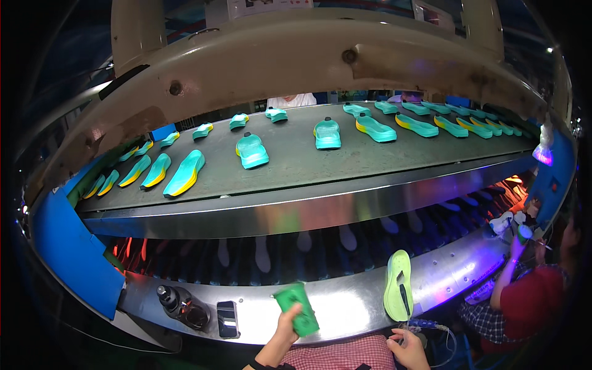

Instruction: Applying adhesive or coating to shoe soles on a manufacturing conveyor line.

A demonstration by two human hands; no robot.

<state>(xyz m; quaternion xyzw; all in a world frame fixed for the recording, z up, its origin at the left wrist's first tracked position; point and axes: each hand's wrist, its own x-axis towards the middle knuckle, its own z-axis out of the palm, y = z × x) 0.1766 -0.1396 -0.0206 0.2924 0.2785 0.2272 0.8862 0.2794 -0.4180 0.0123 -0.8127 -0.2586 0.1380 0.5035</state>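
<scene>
Pinching green pad [308,317] with left hand [287,325], left of lime sole [398,277] on near metal ledge [348,308]; apparently preparing for wiping. Holding right hand [409,352] curled, not showing whether pinching anything. Probably needing sole held steady next.

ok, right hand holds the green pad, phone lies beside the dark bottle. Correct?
Wrong hand: in the head view, the left hand holds the green pad. The phone does lie beside the dark bottle.

Metal surface [354,302] before you, dark conveyor belt [293,177] above, blue panel [69,250] at your left, orange glow [517,188] at right.
</scene>
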